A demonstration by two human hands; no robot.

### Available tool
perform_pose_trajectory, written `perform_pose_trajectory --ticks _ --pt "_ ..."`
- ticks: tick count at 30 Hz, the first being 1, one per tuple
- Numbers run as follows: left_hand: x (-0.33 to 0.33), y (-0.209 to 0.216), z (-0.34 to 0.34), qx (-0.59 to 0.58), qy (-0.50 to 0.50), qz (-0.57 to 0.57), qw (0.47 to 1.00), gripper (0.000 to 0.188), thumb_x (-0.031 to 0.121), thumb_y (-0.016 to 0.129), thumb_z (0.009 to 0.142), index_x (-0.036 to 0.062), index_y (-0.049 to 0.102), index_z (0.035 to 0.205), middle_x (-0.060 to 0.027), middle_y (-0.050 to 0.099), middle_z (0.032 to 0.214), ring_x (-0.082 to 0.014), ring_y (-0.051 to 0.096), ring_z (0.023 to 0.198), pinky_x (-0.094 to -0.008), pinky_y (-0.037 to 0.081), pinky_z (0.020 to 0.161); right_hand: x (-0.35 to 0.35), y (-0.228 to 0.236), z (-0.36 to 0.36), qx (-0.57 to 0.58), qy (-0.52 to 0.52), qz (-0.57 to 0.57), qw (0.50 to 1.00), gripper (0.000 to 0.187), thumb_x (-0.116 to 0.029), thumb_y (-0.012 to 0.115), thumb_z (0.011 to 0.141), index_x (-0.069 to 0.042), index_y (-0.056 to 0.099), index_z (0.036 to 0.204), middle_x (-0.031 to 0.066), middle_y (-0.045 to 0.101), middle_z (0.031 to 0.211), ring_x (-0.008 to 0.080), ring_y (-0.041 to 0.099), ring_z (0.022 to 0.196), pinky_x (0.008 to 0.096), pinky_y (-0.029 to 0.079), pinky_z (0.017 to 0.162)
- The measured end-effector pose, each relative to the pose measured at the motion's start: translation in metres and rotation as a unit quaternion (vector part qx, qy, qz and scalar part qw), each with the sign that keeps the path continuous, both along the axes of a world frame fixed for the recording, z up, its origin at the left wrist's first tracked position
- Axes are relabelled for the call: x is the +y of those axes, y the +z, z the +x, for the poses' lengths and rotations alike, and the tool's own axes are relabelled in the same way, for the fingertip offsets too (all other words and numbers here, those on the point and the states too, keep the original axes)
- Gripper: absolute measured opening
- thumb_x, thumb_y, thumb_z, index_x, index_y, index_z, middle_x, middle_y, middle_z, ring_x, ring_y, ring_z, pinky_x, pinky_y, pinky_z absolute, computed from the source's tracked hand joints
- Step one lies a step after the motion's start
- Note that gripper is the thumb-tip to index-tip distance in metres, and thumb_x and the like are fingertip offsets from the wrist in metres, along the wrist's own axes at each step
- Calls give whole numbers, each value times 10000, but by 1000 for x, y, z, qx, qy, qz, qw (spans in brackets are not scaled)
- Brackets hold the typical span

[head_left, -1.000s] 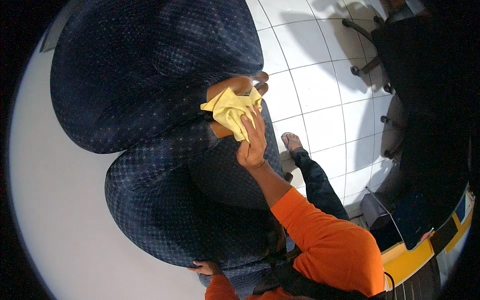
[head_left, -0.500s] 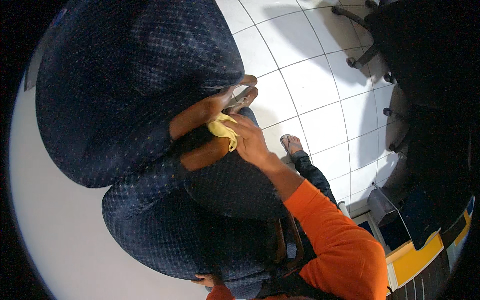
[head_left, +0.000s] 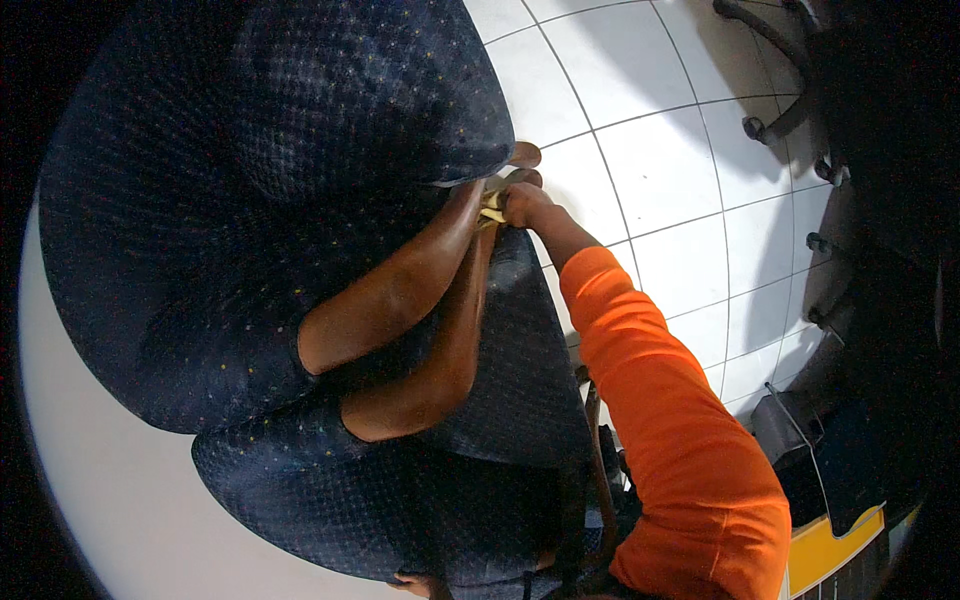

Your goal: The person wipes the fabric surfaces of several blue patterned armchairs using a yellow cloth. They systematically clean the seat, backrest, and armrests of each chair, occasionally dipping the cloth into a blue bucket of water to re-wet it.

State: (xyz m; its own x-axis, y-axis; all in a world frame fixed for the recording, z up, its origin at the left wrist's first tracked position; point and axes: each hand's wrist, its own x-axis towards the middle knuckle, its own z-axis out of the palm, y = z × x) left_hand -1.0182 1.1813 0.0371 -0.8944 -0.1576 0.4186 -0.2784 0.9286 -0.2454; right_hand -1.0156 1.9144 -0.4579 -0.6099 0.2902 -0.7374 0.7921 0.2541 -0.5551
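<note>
Two chairs with speckled dark blue upholstery stand side by side, a far chair (head_left: 330,100) and a near chair (head_left: 330,500). Between them run two brown, glossy wooden armrests, an upper one (head_left: 395,275) and a lower one (head_left: 430,385). My right hand (head_left: 527,204) is closed on a yellow cloth (head_left: 492,212), pressed to the front ends of the armrests where they come close together. The hand hides part of the cloth. At the lower edge my left hand (head_left: 411,583) grips the rim of the near chair; most of it is out of sight.
White floor tiles (head_left: 660,170) lie to the right. Black wheeled chair bases (head_left: 780,120) stand beyond them. A grey bin-like container (head_left: 782,428) and a yellow panel (head_left: 838,555) are at the lower right. A pale wall-like surface (head_left: 110,440) curves along the left.
My right hand has slid the yellow cloth forward along the armrests to their front ends, and the arm is stretched further. The view has shifted, showing more of the armrests.
</note>
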Motion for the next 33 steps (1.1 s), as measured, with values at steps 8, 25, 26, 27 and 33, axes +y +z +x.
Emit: perform_pose_trajectory --ticks 8,25,26,27,33 --pt "32 6 8 -48 167 64 983 694 556 373 1028 108 251 1544 -266 454 1441 -475 489 1264 -494 443 1049 1 29 27 71 76 113 988 217 -156 629 784 -33 724 936 198 712 1003 376 685 964 455 555 842" --pt "50 -24 7 -31 34 254 966 698 351 510 1017 -32 239 1533 -295 279 1557 -397 291 1445 -434 197 1207 -220 330 47 136 -388 -271 870 291 -58 509 920 32 637 1166 109 668 1070 209 636 969 351 508 872" --pt "48 -26 9 -23 39 269 962 698 353 508 1014 -27 240 1534 -291 282 1556 -395 291 1445 -447 194 1207 -249 329 43 155 -478 -409 762 295 -86 540 924 15 630 1187 103 669 1074 223 647 963 367 520 877" --pt "47 -29 10 -18 60 269 961 698 355 507 1011 -22 241 1535 -287 285 1555 -392 292 1446 -460 191 1206 -263 330 47 173 -511 -435 721 315 -104 556 927 5 612 1217 103 666 1084 234 649 973 380 518 896" --pt "52 -20 15 -20 25 246 969 744 395 546 975 -12 255 1527 -276 312 1533 -438 317 1415 -505 244 1179 -271 364 15 391 -621 -257 628 588 -66 533 949 -65 322 1498 168 502 1371 289 531 1233 408 449 1038"
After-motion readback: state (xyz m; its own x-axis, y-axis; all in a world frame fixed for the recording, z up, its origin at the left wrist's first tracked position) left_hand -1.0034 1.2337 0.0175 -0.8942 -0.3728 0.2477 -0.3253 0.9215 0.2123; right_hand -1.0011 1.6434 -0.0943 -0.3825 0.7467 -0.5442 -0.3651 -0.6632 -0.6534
